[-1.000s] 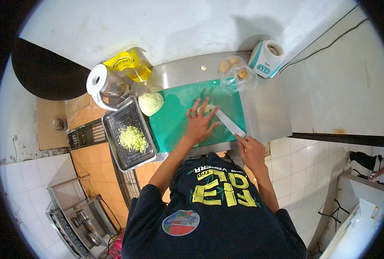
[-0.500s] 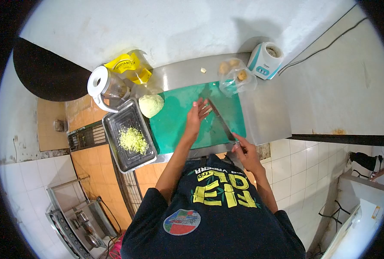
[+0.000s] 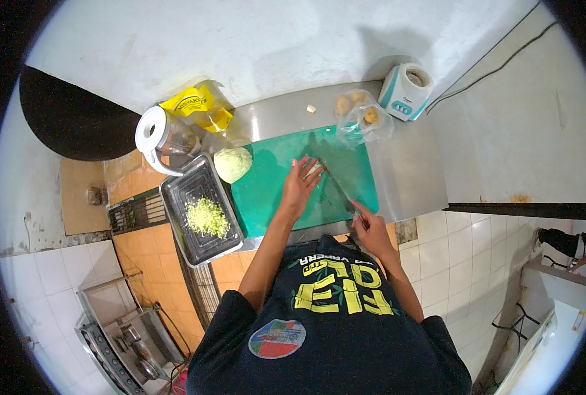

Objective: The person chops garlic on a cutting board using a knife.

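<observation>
My right hand [image 3: 370, 232] is closed around the handle of a kitchen knife [image 3: 338, 186], whose long blade points away to the upper left over the green cutting board [image 3: 266, 201]. The blade's tip is close to the fingers of my left hand [image 3: 298, 187]. That hand is held over the board with its fingers stretched out and somewhat apart. Small pale pieces [image 3: 314, 169] show at its fingers; whether they stick to them or lie beneath, I cannot tell. A pale green cabbage [image 3: 232, 164] rests at the board's left edge.
On the left, a metal tray [image 3: 235, 247] holds shredded cabbage [image 3: 206, 218]. Behind it stand a blender jug [image 3: 174, 139] and a yellow pouch [image 3: 191, 102]. At the back right are a plastic bag of round brown items [image 3: 365, 122] and a blender base [image 3: 403, 95].
The knife's blade has turned slightly and its tip has dropped a little toward the board. My left hand's fingers are spread a bit more. The whole view has shifted slightly.
</observation>
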A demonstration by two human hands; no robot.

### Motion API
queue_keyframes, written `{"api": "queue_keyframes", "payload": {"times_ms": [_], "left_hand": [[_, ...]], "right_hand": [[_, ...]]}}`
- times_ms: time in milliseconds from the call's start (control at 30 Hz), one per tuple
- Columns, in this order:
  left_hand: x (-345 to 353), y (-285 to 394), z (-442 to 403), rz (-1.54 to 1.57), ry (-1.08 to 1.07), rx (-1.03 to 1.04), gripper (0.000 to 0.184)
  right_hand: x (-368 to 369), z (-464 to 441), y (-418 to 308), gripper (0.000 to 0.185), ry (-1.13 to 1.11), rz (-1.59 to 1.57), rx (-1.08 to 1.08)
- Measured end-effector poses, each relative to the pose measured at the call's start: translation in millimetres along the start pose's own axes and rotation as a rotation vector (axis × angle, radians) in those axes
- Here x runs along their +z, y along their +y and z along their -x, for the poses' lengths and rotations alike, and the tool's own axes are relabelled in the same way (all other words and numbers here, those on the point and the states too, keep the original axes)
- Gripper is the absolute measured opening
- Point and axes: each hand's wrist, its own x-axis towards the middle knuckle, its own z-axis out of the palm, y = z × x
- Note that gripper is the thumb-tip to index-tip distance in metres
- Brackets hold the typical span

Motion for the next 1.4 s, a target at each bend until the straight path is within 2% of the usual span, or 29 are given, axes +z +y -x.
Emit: {"api": "queue_keyframes", "payload": {"times_ms": [100,200,300,400,500,700,800,900,1000,1200,1333,1400], "left_hand": [[-12.4,-0.8,-4.6,-0.361,0.087,0.187,0.072],[-41.4,-8.0,-14.9,-1.075,0.135,0.547,0.069],[-49.0,-13.3,-24.1,-1.457,0.052,0.689,0.074],[-39.8,-21.5,-30.7,-1.677,0.007,0.803,0.076],[-35.4,-33.6,-40.8,-1.793,-0.01,0.784,0.077],[-40.4,-54.5,-46.2,-1.463,-0.166,0.705,0.074],[-36.2,-54.1,-40.0,-1.319,-0.049,0.709,0.072],[-29.8,-37.3,-44.1,-1.451,0.009,0.894,0.061],[-25.5,-31.4,-47.4,-1.569,0.004,0.917,0.046],[-41.2,-45.3,-69.2,-1.51,-0.048,1.062,0.033],[-35.3,-44.0,-60.7,-1.476,-0.008,1.005,0.028],[-35.0,-42.4,-61.2,-1.477,0.0,0.985,0.026]], "right_hand": [[-1.3,-8.1,5.2,0.049,0.089,0.005,0.056],[4.2,-21.5,8.9,0.047,0.131,0.002,0.073],[20.9,-31.7,29.5,0.046,0.157,0.021,0.004],[28.6,-34.3,37.4,0.046,0.136,0.028,-0.009],[24.2,-30.6,26.4,0.046,0.074,-0.017,0.054],[20.2,-30.4,22.3,0.045,0.024,-0.035,0.075],[20.1,-29.1,25.9,0.046,0.05,-0.026,0.008],[20.1,-31.1,30.6,0.047,0.073,0.0,-0.054],[22.4,-32.8,34.1,0.047,0.077,-0.012,-0.059],[25.7,-30.2,39.1,0.046,0.082,0.001,-0.046],[19.6,-28.4,19.3,0.047,0.062,-0.051,0.038],[22.8,-30.3,22.5,0.047,0.078,0.004,-0.027]]}}
